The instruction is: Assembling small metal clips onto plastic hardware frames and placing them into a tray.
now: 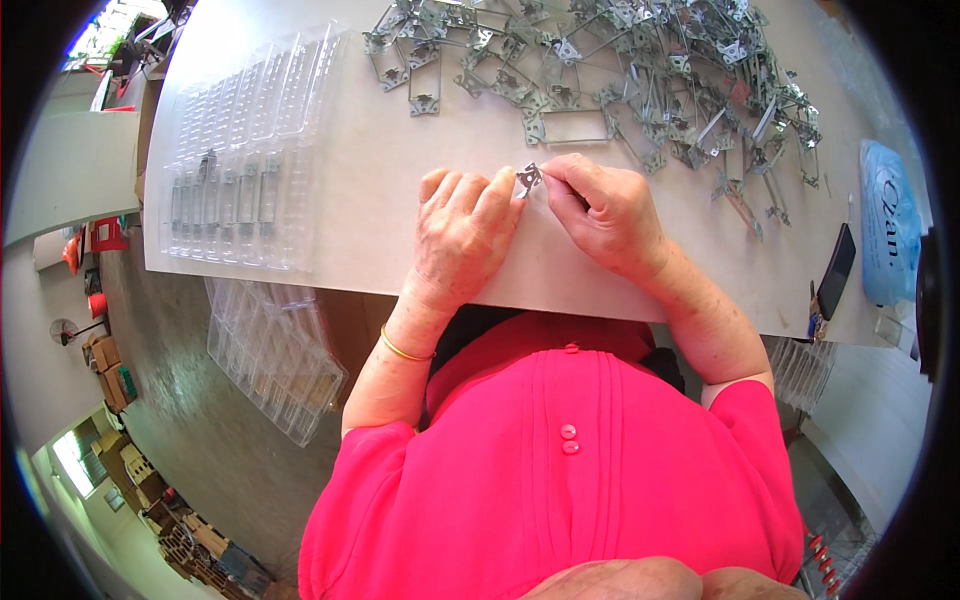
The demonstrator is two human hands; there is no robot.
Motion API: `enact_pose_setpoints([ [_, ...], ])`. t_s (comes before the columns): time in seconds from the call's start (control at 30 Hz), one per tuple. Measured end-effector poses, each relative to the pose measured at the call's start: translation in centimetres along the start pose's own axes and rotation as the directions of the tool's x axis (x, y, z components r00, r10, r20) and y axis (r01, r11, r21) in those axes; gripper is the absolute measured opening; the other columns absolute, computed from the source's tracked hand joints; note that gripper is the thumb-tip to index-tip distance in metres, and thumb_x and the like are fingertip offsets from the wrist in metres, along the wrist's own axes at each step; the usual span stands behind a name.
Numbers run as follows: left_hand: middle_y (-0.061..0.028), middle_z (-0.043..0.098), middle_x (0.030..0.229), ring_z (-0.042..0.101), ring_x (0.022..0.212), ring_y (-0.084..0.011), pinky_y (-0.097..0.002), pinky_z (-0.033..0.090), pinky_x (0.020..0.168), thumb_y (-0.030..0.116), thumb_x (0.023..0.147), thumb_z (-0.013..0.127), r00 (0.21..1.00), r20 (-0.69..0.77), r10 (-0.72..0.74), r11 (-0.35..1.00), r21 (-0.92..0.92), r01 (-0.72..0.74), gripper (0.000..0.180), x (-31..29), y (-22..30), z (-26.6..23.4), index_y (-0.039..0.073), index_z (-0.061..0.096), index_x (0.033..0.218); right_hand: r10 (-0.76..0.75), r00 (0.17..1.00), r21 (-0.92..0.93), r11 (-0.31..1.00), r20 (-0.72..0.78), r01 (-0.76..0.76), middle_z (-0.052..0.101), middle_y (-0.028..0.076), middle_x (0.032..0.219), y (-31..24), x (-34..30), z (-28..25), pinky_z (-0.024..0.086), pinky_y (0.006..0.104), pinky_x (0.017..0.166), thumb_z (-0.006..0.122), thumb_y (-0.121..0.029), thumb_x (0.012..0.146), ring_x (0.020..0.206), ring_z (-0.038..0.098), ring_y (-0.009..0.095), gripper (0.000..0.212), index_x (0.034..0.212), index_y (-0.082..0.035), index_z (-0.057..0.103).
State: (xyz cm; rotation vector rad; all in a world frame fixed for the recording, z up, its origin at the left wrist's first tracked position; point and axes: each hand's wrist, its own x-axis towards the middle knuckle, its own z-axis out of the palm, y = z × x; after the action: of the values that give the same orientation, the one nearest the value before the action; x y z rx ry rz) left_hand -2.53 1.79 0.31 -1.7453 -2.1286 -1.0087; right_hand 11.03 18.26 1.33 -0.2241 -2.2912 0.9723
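A small stamped metal piece [529, 178] is pinched between the fingertips of both hands, just above the white table [380, 180]. My left hand [463, 232] rests on the table near its front edge, fingers pointing up to the piece. My right hand [605, 215] grips the piece from the right with thumb and forefinger. A big tangled heap of metal frames [620, 70] lies behind the hands, across the far right of the table.
A clear plastic tray [245, 150] with rows of slots, some holding metal parts, lies at the table's left. More clear trays [275, 355] are stacked below the table edge. A dark phone [836, 270] and a blue bag [888, 235] sit at the right.
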Motion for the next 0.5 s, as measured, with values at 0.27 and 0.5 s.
enact_pose_setpoints([
  [0.27, -0.0080, 0.066, 0.091, 0.065, 0.086, -0.0283, -0.0436, 0.049, 0.089, 0.010, 0.088, 0.082, 0.993, 0.099, 0.061, 0.993, 0.091, -0.070, 0.038, 1.6, -0.3, -1.1, 0.004, 0.069, 0.123, 0.044, 0.999, -0.010, 0.999, 0.013, -0.044, 0.071, 0.015, 0.081, 0.5, -0.1, 0.2, 0.056, 0.0442, 0.062, 0.074, -0.005, 0.095, 0.070, 0.072, 0.036, 0.010, 0.103, -0.007, 0.069],
  [0.5, -0.0100, 0.068, 0.096, 0.067, 0.091, -0.0307, -0.0440, 0.049, 0.093, 0.012, 0.090, 0.080, 0.983, 0.153, 0.103, 0.995, -0.019, -0.102, 0.037, 3.4, -2.5, -0.8, 0.005, 0.066, 0.123, 0.275, 0.962, 0.035, 0.961, -0.008, -0.274, 0.074, 0.015, 0.084, -0.1, 0.2, 0.5, 0.057, 0.0394, 0.064, 0.074, -0.007, 0.099, 0.071, 0.074, 0.031, 0.009, 0.108, -0.007, 0.071],
])
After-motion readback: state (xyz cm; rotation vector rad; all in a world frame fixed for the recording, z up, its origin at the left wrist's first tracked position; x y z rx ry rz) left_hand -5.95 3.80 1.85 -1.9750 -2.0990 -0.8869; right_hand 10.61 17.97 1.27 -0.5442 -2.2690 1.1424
